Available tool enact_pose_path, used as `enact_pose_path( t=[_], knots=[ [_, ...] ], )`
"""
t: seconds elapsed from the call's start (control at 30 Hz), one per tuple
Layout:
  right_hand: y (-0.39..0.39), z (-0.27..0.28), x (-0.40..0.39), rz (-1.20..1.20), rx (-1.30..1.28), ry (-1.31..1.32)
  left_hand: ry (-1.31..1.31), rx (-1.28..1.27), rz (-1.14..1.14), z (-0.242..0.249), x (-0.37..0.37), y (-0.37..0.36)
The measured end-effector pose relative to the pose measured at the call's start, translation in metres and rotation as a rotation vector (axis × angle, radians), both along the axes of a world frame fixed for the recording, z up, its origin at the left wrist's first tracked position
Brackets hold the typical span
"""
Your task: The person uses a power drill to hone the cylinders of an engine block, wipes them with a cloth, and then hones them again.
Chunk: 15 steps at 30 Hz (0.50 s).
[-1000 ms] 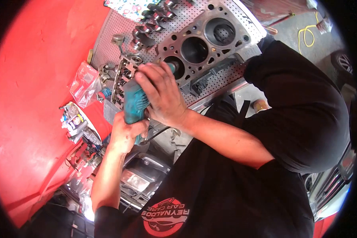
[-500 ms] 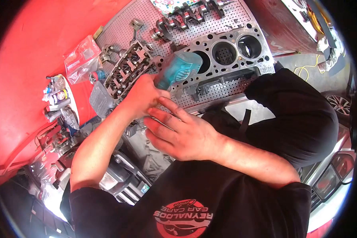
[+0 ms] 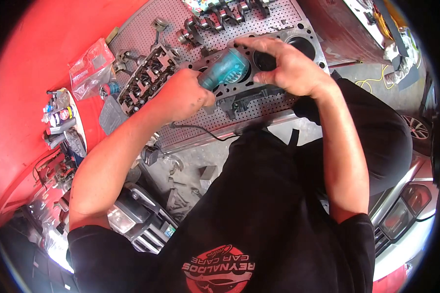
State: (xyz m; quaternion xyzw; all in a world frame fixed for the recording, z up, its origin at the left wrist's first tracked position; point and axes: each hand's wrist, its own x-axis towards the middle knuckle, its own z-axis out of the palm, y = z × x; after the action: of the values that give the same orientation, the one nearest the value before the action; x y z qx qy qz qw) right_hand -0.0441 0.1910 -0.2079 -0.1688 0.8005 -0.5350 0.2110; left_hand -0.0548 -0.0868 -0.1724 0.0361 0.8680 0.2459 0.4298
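Observation:
A teal corded power tool (image 3: 230, 68) with a vented housing lies over the left part of an engine block (image 3: 300, 34). My left hand (image 3: 186, 95) is wrapped round its rear end. The tool's working face is turned away from view, so its exact kind cannot be told. My right hand (image 3: 296, 68) is over the block's middle bore, thumb and fingers spread around empty space. Its fingertips come close to the front of the tool; contact cannot be made out. A black cord (image 3: 205, 129) hangs along the bench edge below my left hand.
A cylinder head (image 3: 149, 78) lies left of the block on the perforated metal bench (image 3: 137, 29). Behind them are a crankshaft (image 3: 220, 22) and pistons with rods (image 3: 127, 61). A plastic bag (image 3: 90, 68) sits on the red surface. Metal parts (image 3: 176, 200) lie on the floor below.
My right hand has moved up and right from beside my left wrist to above the block, its fingers spreading. The left hand keeps its hold on the tool. The view has shifted slightly.

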Motion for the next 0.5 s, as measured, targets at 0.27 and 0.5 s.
enact_pose_path(
  t=[0.27, 0.5],
  knots=[
    [-0.004, -0.021, -0.004, 0.031, -0.075, -0.017, -0.010, -0.001, -0.066, 0.008, -0.001, 0.008],
    [-0.019, -0.008, 0.003, -0.059, -0.106, -0.030, -0.029, -0.017, 0.048, 0.018, 0.001, 0.017]
  ],
)
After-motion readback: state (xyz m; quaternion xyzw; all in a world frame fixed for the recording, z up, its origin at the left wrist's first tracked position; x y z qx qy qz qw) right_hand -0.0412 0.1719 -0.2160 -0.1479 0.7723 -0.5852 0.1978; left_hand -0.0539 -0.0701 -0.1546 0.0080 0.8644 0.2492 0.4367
